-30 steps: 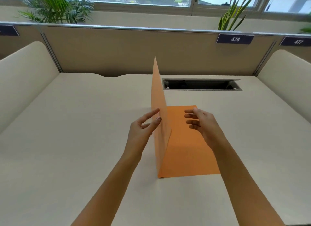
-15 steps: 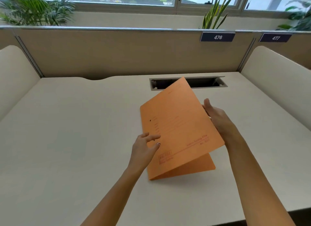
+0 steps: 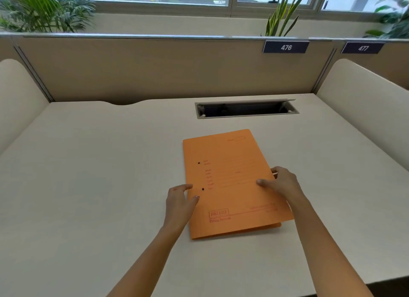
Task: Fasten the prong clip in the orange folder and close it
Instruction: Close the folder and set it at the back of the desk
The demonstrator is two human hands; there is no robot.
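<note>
The orange folder lies flat on the desk with its front cover down, printed side up, spine to the left. Two small dark holes show near the spine. My left hand rests at the spine edge, fingers spread and touching the cover. My right hand is at the folder's right edge, thumb on top of the cover and fingers curled at the edge. The near right corner of the cover sits slightly raised above the back cover. The prong clip is hidden inside.
A rectangular cable slot with an open lid lies in the desk behind the folder. Beige partitions wall in the back and both sides. Labels 476 and 477 hang on the back partition.
The front cover swung from upright down to the right onto the back cover. My right hand moved from under the cover to its right edge; my left hand dropped to the spine.
</note>
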